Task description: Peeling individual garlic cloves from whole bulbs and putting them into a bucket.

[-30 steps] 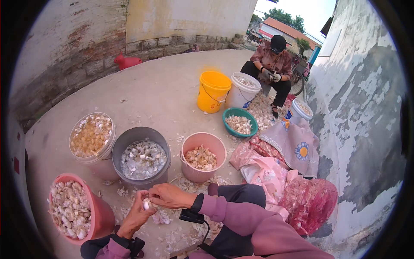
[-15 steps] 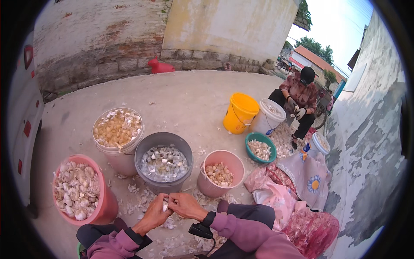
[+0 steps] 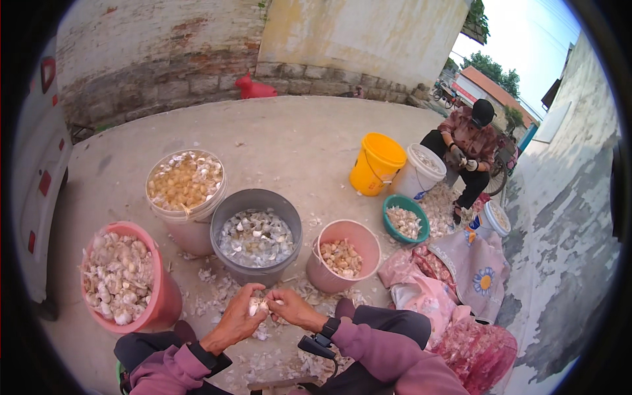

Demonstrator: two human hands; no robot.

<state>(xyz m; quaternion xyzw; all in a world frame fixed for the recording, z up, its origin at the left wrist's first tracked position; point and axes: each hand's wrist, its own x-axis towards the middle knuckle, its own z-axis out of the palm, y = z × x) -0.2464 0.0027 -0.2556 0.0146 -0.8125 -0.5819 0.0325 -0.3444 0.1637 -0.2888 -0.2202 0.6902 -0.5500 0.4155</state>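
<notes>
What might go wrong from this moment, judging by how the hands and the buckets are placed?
1. The left hand holds garlic with the right hand close beside it; a piece might slip and be lost among the pale skins littering the ground.
2. The pink bucket at far left is heaped with bulbs and stands near the left knee; a bump could spill some.

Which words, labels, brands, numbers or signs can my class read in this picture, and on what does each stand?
None can be read clearly.
Grey flowered bag: faint lettering near its edge, too small.
Yellow bucket: small reddish marks, too small.
White bucket beside it: blue print low down, too small.
Red strip on the far building: too blurred to tell.
</notes>
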